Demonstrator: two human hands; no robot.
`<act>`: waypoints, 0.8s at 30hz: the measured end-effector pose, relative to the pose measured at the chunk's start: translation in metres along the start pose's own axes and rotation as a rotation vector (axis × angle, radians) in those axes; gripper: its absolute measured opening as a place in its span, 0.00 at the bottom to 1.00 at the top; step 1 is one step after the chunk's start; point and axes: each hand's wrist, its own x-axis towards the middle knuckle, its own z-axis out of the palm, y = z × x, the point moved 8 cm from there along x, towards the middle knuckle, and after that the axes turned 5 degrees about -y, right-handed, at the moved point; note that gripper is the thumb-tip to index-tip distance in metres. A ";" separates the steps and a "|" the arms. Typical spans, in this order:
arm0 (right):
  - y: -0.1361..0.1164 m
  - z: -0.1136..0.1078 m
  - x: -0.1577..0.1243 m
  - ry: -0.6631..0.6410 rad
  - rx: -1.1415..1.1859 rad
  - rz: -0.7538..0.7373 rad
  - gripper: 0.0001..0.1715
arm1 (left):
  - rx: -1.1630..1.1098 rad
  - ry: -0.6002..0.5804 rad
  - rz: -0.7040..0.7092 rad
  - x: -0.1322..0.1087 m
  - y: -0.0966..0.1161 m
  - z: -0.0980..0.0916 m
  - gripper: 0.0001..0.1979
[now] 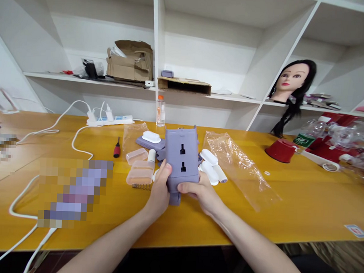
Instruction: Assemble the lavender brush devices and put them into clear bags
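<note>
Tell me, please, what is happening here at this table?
A person holds a lavender plastic housing in both hands, the left hand on its left edge and the right hand across its lower right, above a yellow wooden table. Around it lie white plastic parts, a clear plastic bag, translucent peach cases, a metal spring and a red-handled screwdriver.
</note>
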 end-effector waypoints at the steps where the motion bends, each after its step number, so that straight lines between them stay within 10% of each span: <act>1: -0.001 -0.001 0.000 -0.004 -0.025 0.000 0.20 | -0.003 -0.013 -0.009 0.001 0.003 0.003 0.20; 24: 0.003 0.005 0.003 -0.025 -0.107 -0.072 0.25 | -0.038 0.090 0.079 0.005 0.033 0.003 0.20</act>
